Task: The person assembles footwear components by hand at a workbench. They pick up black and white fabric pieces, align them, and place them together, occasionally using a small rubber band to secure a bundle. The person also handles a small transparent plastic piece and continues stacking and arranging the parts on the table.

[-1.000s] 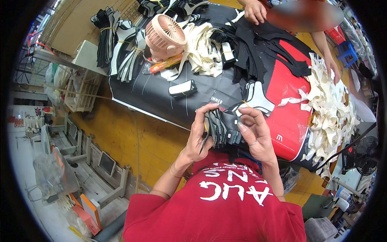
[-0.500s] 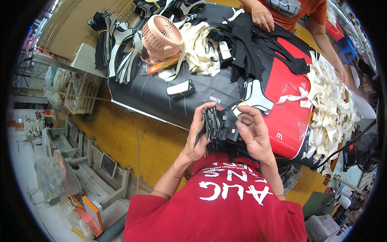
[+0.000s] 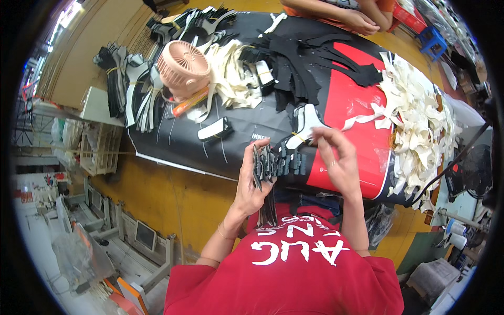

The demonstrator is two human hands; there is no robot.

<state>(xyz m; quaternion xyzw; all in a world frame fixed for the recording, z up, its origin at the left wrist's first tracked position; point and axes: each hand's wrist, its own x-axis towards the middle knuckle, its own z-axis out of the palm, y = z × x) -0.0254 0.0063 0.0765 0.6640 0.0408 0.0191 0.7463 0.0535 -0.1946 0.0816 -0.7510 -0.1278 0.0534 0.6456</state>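
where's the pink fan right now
In the head view the pink fan sits at the table's far left, between the bundled black pieces and the cream strips.

Left hand (image 3: 252,181) grips fanned black pieces (image 3: 275,163) — right hand (image 3: 338,165) touching them.

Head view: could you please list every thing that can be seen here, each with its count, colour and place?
Stack of cut pieces: one fanned stack, dark grey, in the left hand before the chest.
Table cover: one, black and red, over the table.
Desk fan: one, pink, far left of the table.
White strips: a loose heap, cream, right side of the table.
Black cut pieces: many, black, far middle of the table.
Banded bundles: several, black and white, left table edge.
Co-worker's hand: one, far table edge.
Left hand: grips the stack.
Right hand: fingers open, beside the stack.
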